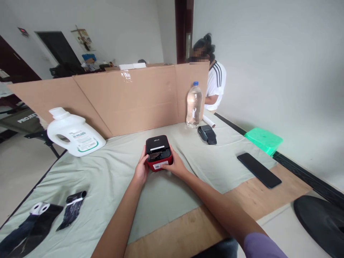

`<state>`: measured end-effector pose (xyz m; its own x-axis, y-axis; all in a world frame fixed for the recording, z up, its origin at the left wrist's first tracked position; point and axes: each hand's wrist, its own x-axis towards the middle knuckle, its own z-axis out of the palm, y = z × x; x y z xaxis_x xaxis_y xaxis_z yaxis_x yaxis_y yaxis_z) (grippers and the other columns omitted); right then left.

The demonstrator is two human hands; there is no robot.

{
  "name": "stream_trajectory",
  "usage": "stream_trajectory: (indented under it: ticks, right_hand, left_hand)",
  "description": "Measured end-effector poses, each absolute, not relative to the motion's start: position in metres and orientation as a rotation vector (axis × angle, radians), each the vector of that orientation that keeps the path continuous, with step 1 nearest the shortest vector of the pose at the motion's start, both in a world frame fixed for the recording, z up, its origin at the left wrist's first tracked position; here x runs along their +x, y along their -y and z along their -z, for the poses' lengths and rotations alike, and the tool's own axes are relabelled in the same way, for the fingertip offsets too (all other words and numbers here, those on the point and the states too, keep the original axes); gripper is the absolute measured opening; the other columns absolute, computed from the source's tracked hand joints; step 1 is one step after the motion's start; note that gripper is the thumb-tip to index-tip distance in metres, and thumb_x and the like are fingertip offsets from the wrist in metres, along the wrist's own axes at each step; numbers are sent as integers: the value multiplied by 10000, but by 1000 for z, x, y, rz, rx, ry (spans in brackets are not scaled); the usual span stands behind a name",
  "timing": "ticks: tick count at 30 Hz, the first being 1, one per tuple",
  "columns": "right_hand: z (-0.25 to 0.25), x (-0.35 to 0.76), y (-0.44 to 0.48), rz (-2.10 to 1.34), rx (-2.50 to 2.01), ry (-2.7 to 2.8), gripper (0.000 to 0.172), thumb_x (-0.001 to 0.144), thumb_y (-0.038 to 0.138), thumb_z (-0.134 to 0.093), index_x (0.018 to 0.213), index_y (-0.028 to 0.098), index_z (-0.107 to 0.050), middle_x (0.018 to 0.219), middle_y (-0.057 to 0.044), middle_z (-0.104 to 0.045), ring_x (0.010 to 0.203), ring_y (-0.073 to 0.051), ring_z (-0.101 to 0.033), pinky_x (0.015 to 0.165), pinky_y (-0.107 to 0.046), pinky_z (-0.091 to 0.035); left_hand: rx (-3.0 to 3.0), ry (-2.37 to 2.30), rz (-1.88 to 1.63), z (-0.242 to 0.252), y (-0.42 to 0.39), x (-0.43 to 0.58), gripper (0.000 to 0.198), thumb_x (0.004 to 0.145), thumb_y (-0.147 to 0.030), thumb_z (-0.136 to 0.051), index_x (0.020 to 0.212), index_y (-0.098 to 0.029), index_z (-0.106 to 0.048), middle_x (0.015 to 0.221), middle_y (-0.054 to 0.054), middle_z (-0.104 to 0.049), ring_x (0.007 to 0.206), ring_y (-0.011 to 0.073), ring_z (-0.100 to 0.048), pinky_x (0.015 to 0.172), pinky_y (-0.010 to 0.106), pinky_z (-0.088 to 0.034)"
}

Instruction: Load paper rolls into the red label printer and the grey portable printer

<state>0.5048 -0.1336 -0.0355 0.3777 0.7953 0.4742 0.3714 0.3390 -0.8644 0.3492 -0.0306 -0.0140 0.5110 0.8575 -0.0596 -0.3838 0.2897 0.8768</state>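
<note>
Makeshift indoor workspace, home or office unclear, plain white walls, wall hanging, dark brown door, cloth-draped wooden table, creased cardboard screen.

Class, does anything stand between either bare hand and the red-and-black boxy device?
Nothing visible does: left hand and right hand touch the red-and-black boxy device directly, at opposite sides. The clear blue-capped plastic bottle stands farther back, out of the way.

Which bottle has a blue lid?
The clear bottle, in front of the cardboard: its lid is blue, while the white jug has a white lid.
</note>
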Motion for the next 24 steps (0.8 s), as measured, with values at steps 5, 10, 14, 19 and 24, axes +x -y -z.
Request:
stream_trajectory:
  ticks: [5,10,14,19,24]
  right_hand:
    - [47,509,132,-409,-1332,1219,1120,637,436,-915,1583,246,-346,1538,-131,-505,1412,-327,-480,1190,-520,-359]
    - [50,510,132,-421,-1353,1227,1094,661,436,-900,1583,249,-342,1558,-130,-484,1425,-320,-468,1199,-520,-347]
    - [49,510,133,-422,-1351,1224,1077,668,449,-897,1577,256,-353,1563,-126,-480,1431,-333,-460,1197,-542,-344]
    - [48,511,134,-435,-1342,1222,1067,669,446,-898,1572,261,-361,1534,-124,-511,1412,-340,-480,1177,-540,-368]
    - [49,511,133,-420,-1345,1237,1068,667,454,-898,1569,262,-359,1514,-127,-528,1390,-350,-493,1168,-555,-366]
  left_hand:
    - [1022,-595,-931,23,28,350,472,890,-366,-658,1358,-303,-654,1541,12,-535,1484,240,-417,1231,381,-334]
    - [1236,-737,-961,18,20,347,251,903,-355,-646,1082,-232,-772,1510,54,-562,1471,252,-432,1236,391,-308]
    - [1481,-807,-1051,-4,8,347,189,884,-313,-642,919,-200,-789,1315,87,-695,1377,257,-524,1244,377,-272]
    - [1651,-771,-945,-41,-10,357,124,808,-243,-699,906,-194,-757,1071,81,-756,1153,260,-651,1146,374,-394]
    - [1545,-682,-909,-57,-12,366,182,826,-265,-697,779,-219,-528,817,39,-745,862,219,-720,948,370,-519]
